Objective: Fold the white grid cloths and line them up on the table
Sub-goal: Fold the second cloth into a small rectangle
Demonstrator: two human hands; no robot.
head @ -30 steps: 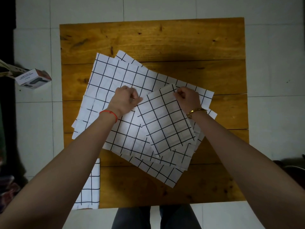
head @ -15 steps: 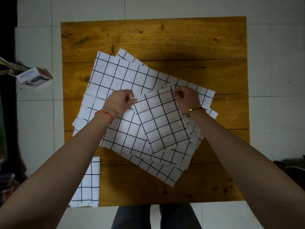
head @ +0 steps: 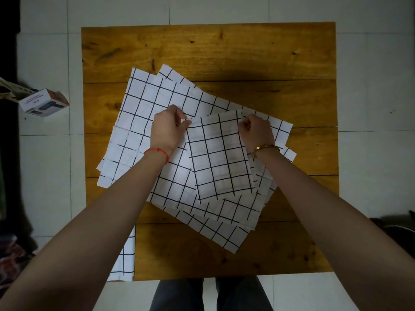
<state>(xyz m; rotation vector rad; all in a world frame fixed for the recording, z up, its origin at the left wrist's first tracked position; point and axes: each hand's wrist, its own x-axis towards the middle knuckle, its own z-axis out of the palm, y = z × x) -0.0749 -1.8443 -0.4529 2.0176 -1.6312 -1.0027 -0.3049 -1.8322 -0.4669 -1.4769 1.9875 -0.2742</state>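
Folded white black-gridded cloth (head: 221, 157) lay long axis toward the person, atop spread grid cloths (head: 155, 102) mid wooden desk (head: 224, 48), left hand (head: 167, 129) and right hand (head: 257, 131) pinched its far corners, small cardboard box (head: 43, 103) on floor at left.

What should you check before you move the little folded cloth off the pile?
1. Left hand pinches the folded cloth at its far left corner: ok.
2. Right hand pinches the far right corner: ok.
3. Folded edges line up: cannot tell; layers show at the right side.
4. Bare table for setting it down: ok, the far right is free.
5. Pile of open cloths lies flat and tidy: not ok, they are fanned out crookedly.
6. Cloth at the near left edge fully on the table: not ok, it hangs over.
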